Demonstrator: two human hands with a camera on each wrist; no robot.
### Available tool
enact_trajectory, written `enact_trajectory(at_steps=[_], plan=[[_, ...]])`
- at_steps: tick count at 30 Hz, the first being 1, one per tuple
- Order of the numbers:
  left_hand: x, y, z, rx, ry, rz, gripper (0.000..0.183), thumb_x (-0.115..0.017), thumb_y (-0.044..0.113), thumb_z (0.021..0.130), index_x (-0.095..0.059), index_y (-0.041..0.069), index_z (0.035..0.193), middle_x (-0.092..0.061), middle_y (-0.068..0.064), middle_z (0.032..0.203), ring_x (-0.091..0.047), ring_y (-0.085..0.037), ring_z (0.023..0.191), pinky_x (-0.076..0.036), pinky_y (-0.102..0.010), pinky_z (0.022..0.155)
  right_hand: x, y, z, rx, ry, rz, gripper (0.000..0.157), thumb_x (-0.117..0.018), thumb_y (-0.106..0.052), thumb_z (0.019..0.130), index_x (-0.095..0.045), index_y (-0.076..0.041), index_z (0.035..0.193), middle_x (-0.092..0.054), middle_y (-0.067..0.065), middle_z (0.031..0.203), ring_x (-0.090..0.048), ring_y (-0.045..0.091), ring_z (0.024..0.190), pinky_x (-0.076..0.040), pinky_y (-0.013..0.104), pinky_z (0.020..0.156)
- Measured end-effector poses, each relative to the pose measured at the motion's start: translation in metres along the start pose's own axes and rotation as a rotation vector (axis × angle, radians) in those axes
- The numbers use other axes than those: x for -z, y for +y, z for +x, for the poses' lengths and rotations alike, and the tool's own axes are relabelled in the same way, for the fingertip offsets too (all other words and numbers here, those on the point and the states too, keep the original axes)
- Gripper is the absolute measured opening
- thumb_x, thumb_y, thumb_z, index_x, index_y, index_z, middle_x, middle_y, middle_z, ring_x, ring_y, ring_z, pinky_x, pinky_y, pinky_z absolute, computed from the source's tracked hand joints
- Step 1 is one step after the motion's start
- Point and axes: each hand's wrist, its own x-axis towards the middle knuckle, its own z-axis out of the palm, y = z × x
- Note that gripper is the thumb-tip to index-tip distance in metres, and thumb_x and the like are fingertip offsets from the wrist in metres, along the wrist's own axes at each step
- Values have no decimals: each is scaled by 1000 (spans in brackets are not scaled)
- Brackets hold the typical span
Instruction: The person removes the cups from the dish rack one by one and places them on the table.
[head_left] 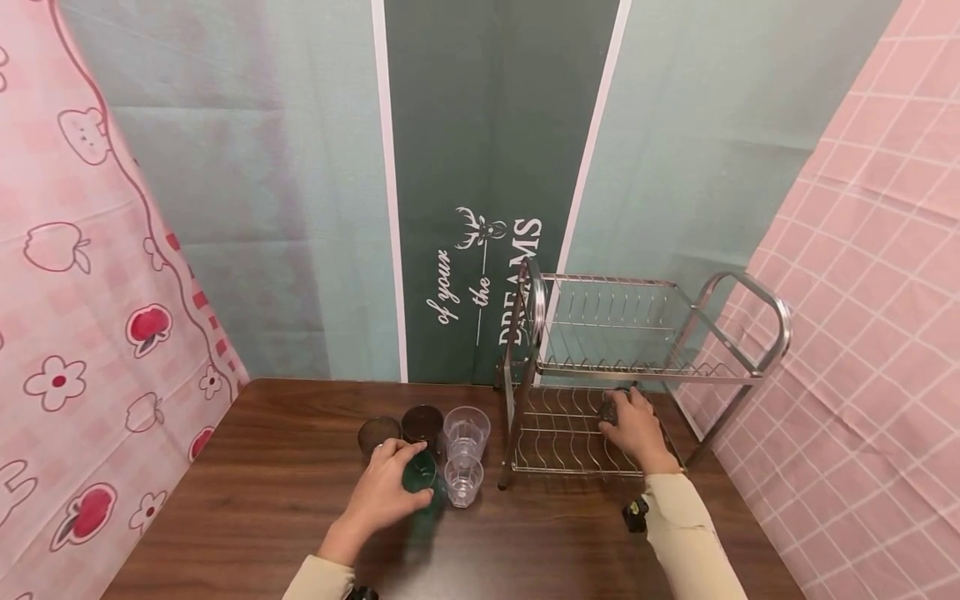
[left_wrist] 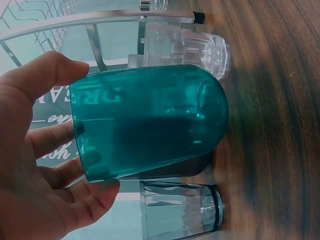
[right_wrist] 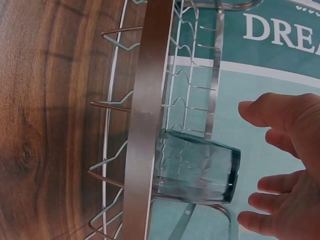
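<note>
My left hand (head_left: 384, 492) holds a translucent green cup (left_wrist: 150, 122) by its rim, thumb on one side and fingers on the other. The cup is upright, its rounded base close over the table. My right hand (right_wrist: 290, 165) is at the lower tier of a metal dish rack (head_left: 577, 467), fingers spread and apart from a grey-tinted glass (right_wrist: 200, 167). That glass stands upside down on the rack's wires, its thick base upward. In the head view the right hand partly covers it.
Beyond the green cup stand two dark cups, one dark brown (head_left: 423, 423) and one greyish (head_left: 377, 433). Two clear cups, a larger one (head_left: 467, 425) and a smaller one (head_left: 463, 482), stand between the green cup and the rack. The rack's upper tier (head_left: 645, 371) overhangs the right hand.
</note>
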Motion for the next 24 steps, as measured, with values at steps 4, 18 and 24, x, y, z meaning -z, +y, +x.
enact_trajectory(at_steps=[4,18,24], plan=[[-2,-1,2,8,-12,11,63,-79,28,63,-62,8,120,-49,-3,104,-46,-25,97,-44,-41,77,-3,3,5,-7,-5,6,56,-68,-15,81,-46,5,129,-23,41,135,-22,59,121,-29,69,84],[-11,-3,7,6,-20,87,60,-75,26,63,-63,10,119,-45,-14,111,-46,-31,93,-45,-40,69,-12,12,15,-63,-46,9,57,-66,-13,83,-43,2,133,-16,42,138,-17,59,123,-27,70,86],[-12,-1,9,14,-2,82,56,-75,26,64,-64,11,117,-45,-13,108,-46,-31,90,-44,-39,66,-16,20,18,-98,-30,12,55,-64,-13,85,-43,0,134,-11,40,140,-14,60,123,-26,70,86]])
